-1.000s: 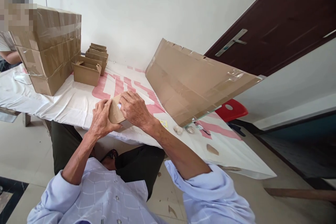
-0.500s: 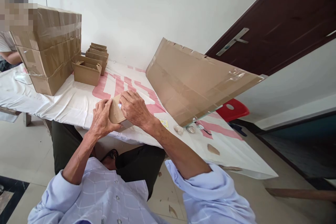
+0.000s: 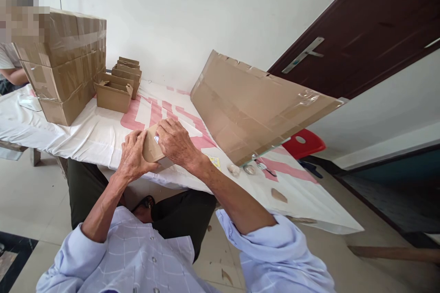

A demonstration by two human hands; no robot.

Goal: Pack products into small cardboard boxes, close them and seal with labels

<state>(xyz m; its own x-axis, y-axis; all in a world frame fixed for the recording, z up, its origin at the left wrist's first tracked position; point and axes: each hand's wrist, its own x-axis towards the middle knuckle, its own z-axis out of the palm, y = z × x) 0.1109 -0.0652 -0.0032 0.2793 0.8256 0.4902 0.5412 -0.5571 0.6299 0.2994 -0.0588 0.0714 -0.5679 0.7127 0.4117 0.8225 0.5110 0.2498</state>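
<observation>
A small brown cardboard box (image 3: 151, 147) sits near the front edge of the table, between my hands. My left hand (image 3: 134, 155) is wrapped round its left side, fingers over the far edge and thumb along the near side. My right hand (image 3: 174, 142) rests over the box's right part with its fingers bent and pressed together on the top. At those fingertips shows a small white sticker-like piece (image 3: 156, 139), mostly hidden by the hand. A yellow patterned sheet (image 3: 215, 161) lies just beyond my right wrist.
Several small cardboard boxes (image 3: 113, 96) with raised flaps stand beside a taped carton stack (image 3: 74, 73). A large cardboard sheet (image 3: 254, 105) leans at the right. Two tape rolls (image 3: 250, 169) lie before it, near a red stool (image 3: 304, 143). A person (image 3: 15, 75) is at far left.
</observation>
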